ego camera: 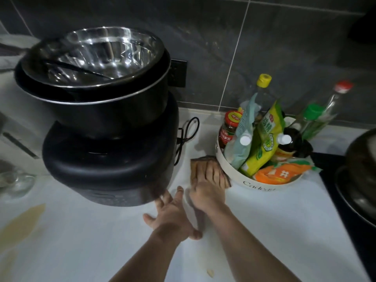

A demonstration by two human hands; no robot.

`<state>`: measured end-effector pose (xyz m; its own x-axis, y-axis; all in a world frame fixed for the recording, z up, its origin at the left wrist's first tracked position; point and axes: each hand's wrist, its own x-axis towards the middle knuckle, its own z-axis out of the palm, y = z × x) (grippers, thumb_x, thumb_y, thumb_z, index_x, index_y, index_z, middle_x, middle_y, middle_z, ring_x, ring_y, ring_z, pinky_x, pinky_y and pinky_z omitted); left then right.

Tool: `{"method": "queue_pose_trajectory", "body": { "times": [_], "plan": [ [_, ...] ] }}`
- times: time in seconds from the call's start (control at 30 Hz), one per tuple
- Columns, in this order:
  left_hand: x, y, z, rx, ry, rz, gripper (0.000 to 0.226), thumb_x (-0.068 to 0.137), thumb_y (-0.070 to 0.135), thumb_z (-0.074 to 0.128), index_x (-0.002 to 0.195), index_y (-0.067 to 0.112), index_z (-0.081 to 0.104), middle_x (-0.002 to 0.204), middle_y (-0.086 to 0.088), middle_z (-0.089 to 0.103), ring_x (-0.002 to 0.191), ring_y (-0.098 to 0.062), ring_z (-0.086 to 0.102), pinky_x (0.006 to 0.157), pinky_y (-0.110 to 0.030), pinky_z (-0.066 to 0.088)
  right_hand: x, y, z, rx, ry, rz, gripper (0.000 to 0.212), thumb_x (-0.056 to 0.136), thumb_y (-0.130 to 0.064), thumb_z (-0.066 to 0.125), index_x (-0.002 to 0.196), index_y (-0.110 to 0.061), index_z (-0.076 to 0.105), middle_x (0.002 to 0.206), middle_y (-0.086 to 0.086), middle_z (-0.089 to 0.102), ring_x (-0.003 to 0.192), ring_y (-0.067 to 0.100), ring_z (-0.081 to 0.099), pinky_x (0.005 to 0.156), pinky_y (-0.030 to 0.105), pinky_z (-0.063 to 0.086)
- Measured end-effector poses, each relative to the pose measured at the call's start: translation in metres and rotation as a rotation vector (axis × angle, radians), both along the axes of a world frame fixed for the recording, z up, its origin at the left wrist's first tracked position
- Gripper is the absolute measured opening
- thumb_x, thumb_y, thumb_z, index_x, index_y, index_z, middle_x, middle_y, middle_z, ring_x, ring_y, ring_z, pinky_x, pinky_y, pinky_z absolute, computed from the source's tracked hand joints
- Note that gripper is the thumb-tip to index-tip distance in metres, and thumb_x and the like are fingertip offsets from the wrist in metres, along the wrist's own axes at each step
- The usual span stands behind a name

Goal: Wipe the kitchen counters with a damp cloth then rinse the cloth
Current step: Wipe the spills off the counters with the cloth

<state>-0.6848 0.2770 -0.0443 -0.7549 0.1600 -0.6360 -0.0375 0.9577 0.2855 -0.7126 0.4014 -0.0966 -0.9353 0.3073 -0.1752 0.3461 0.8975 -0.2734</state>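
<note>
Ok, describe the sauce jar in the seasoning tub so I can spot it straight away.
Right of the big black cooker stands a round white tub packed with bottles and pouches. The jar sits at its back left edge. It is the only squat glass jar, with a wide red lid and red label.

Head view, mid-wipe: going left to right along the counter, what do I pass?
Black rice cooker → left hand at the cooker's base → right hand pressing flat on the cloth → white tub of condiments → dark pan at the right edge.
</note>
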Motion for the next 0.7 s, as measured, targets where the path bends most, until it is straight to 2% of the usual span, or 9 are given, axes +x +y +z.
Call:
{"method": "queue_pose_trajectory", "body": {
  "times": [0.1,0.23,0.27,0.33,0.37,0.4,0.53,0.63,0.7],
  "plan": [
    [0.001,0.000,-0.001,0.007,0.000,0.007,0.141,0.060,0.052,0.088,0.152,0.039,-0.018,0.163,0.000,-0.023,0.150,-0.026,-0.020,0.115,-0.068,0.008,-0.036,0.003,0.007,0.007,-0.041,-0.008,0.092,0.086,-0.050,0.049,0.154,-0.019,-0.005,0.162,0.010,-0.010,0.148,0.031,-0.008,0.120,0.043,-0.006],
    [-0.002,0.001,-0.002,0.013,-0.008,0.001,0.138,0.062,0.051,0.087,0.152,0.040,-0.018,0.162,0.000,-0.025,0.149,-0.026,-0.021,0.114,-0.068,0.006,-0.104,0.014,0.019,-0.135,-0.030,0.007,0.072,0.099,-0.040,0.033,0.154,-0.016,-0.008,0.160,0.011,-0.019,0.148,0.030,-0.017,0.120,0.043,-0.008],
    [-0.002,0.001,-0.002,0.007,-0.018,-0.002,0.138,0.063,0.050,0.087,0.152,0.040,-0.018,0.162,0.000,-0.025,0.149,-0.026,-0.021,0.114,-0.068,0.005,-0.116,0.019,0.018,-0.164,-0.007,-0.001,0.070,0.100,-0.037,0.031,0.154,-0.013,-0.005,0.161,0.010,-0.017,0.148,0.029,-0.016,0.121,0.043,-0.007],
    [-0.002,0.000,-0.005,0.001,-0.020,0.001,0.137,0.063,0.049,0.087,0.152,0.041,-0.017,0.162,0.001,-0.024,0.149,-0.026,-0.021,0.114,-0.068,0.005,-0.130,0.027,0.010,-0.111,0.040,0.020,0.067,0.095,-0.038,0.035,0.153,-0.014,0.014,0.162,0.010,-0.001,0.149,0.030,-0.002,0.122,0.045,0.003],
    [-0.002,0.000,-0.006,0.002,-0.018,0.002,0.137,0.063,0.048,0.088,0.152,0.041,-0.016,0.162,0.002,-0.024,0.150,-0.025,-0.020,0.114,-0.068,0.006,-0.128,0.027,0.007,-0.056,0.026,0.072,0.065,0.092,-0.042,0.036,0.150,-0.017,0.024,0.160,0.012,0.008,0.148,0.032,0.005,0.121,0.046,0.009],
    [-0.002,0.000,-0.007,0.008,-0.014,0.007,0.137,0.063,0.048,0.088,0.153,0.041,-0.015,0.162,0.003,-0.023,0.150,-0.025,-0.019,0.114,-0.068,0.006,-0.121,0.025,0.003,-0.011,0.005,0.139,0.064,0.091,-0.045,0.034,0.149,-0.019,0.025,0.160,0.012,0.008,0.147,0.033,0.006,0.120,0.047,0.011],
    [-0.001,0.000,-0.005,0.029,0.003,0.011,0.135,0.063,0.047,0.088,0.153,0.041,-0.012,0.163,0.002,-0.022,0.150,-0.025,-0.020,0.115,-0.068,0.007,-0.045,0.007,-0.002,0.031,-0.040,0.348,0.075,0.096,-0.040,0.037,0.153,-0.023,-0.007,0.161,0.009,-0.016,0.148,0.032,-0.012,0.121,0.046,-0.002],
    [0.001,-0.002,-0.006,0.042,0.027,0.001,0.134,0.063,0.049,0.088,0.153,0.040,-0.011,0.164,0.001,-0.019,0.150,-0.026,-0.019,0.114,-0.069,0.006,0.010,0.010,0.002,0.016,0.015,0.461,0.065,0.100,-0.039,0.027,0.155,-0.024,-0.005,0.162,0.008,-0.015,0.148,0.027,-0.017,0.119,0.041,-0.010],
    [0.000,-0.002,-0.007,0.044,0.024,0.010,0.135,0.062,0.049,0.088,0.154,0.039,-0.011,0.164,0.000,-0.018,0.150,-0.026,-0.018,0.113,-0.069,0.005,0.001,0.022,0.002,0.048,0.004,0.436,0.064,0.099,-0.040,0.026,0.155,-0.024,-0.004,0.162,0.009,-0.010,0.148,0.027,-0.013,0.118,0.042,-0.008]
  ]
}}
